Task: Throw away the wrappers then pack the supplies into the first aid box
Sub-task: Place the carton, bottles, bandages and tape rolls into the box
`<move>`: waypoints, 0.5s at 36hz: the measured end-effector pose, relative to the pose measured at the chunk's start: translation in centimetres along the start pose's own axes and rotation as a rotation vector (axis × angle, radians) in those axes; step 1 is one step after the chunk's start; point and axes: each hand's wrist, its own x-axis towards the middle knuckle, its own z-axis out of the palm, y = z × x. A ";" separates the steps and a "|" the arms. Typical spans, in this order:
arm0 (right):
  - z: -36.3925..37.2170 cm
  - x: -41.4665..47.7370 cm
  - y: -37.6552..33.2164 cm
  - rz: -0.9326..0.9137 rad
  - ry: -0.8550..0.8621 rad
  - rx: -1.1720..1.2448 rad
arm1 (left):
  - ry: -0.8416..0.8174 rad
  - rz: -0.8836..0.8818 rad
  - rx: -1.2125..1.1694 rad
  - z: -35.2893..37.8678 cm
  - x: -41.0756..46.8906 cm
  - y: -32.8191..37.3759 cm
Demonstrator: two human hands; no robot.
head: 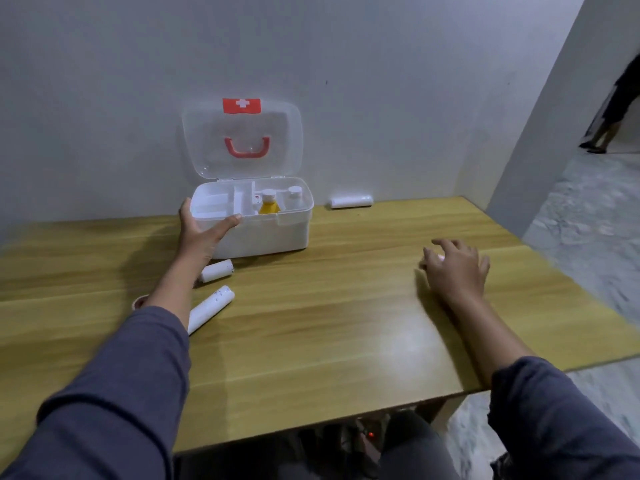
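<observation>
Wooden worktop (311, 323) against a grey wall, first aid box (258, 223) open at upper centre, my left hand (201, 230) gripping its front-left rim, my right hand (457, 268) spread, blurred, centre right.

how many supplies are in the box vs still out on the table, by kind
Bottles in the first aid box: 2, a yellow bottle and a clear bottle
White rolls on the table: 3, at and
Total: 5
A reddish item by the left sleeve is too hidden to identify.
</observation>
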 end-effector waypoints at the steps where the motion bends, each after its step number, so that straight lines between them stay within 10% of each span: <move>1: 0.2 0.0 0.2 0.017 -0.039 -0.004 | 0.001 0.001 -0.001 0.0 -0.1 0.0; 18: 9.2 6.1 -10.2 -0.482 -0.286 0.085 | 0.051 0.045 -0.027 0.5 0.6 -0.5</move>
